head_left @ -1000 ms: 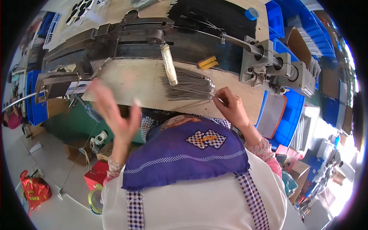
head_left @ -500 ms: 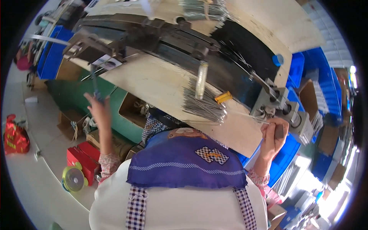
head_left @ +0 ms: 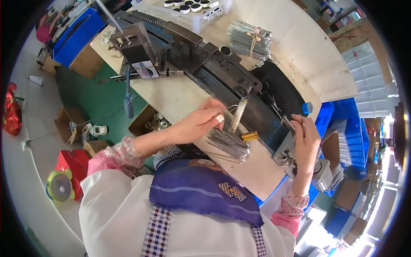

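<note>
Since half a second ago our left hand (head_left: 201, 123) has swung in from far out on the left, over the floor side, and now sits over the pale table (head_left: 180, 96), right at the loose pile of thin metal wires (head_left: 229, 143). Our right hand (head_left: 306, 135) has stayed close to the grey metal fixture (head_left: 287, 156) at the right end of the long dark machine (head_left: 205, 64), only shifting a little.

Judging by what lies here, we are partway through: the pile of wires in front of the machine is still sizeable, and a tied bundle of wires (head_left: 250, 40) waits untouched on the far side of the machine. How many are already processed we cannot tell.

Our left forearm comes in from the lower left, wrist roughly level, palm turned down toward the table. The left grip is narrow, thumb and forefinger pinched on a wire or two lifted from the top of the pile, just beside the flat metal bar (head_left: 238, 115) that leans out from the machine. A small yellow block (head_left: 250, 136) lies just right of the pile.

Our right forearm rises steeply from the lower right, hand upright above the fixture. The right grip is closed around a slim dark piece, perhaps a wire end or a lever; it is too small to say which. A blue cap (head_left: 306, 108) stands just above that hand.
</note>
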Tool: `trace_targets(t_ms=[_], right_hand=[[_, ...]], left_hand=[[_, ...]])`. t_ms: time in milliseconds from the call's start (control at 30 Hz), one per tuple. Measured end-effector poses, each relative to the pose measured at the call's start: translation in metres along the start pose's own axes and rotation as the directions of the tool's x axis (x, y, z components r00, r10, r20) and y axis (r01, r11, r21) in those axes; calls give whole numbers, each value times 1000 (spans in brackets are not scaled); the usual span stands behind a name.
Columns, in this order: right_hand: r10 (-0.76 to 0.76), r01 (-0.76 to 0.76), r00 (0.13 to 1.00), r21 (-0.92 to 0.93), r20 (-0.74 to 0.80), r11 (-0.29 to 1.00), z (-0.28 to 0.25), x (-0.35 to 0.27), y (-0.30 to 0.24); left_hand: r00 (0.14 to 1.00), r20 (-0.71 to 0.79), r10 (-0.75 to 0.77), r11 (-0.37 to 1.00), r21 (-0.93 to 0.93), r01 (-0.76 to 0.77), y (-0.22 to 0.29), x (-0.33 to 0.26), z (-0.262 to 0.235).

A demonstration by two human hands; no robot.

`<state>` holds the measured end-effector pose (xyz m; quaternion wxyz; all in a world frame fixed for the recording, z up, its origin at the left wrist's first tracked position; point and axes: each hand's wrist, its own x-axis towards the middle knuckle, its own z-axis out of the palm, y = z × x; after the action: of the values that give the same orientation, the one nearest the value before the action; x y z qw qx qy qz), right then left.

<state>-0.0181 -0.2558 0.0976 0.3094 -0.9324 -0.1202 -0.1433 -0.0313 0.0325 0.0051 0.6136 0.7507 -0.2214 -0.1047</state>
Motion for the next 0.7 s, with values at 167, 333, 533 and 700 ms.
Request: trace_targets(t_ms=[167, 333, 533, 700], right_hand=[[-267, 277, 960, -125, 89, 953, 28, 14, 7], [-312, 337, 941, -281, 131, 899, 38, 17, 8], [-295, 320, 945, -225, 141, 920, 38, 10, 0], [-170, 219, 970, -313, 174, 924, 25, 44, 19]], left_hand=[[917, 107, -384, 759, -529, 379, 21, 25, 65], [962, 266, -57, 269, -924, 272, 69, 37, 19], [984, 74, -163, -112, -992, 56, 26, 12, -60], [983, 183, -6, 975, -218, 46, 43, -8, -38]])
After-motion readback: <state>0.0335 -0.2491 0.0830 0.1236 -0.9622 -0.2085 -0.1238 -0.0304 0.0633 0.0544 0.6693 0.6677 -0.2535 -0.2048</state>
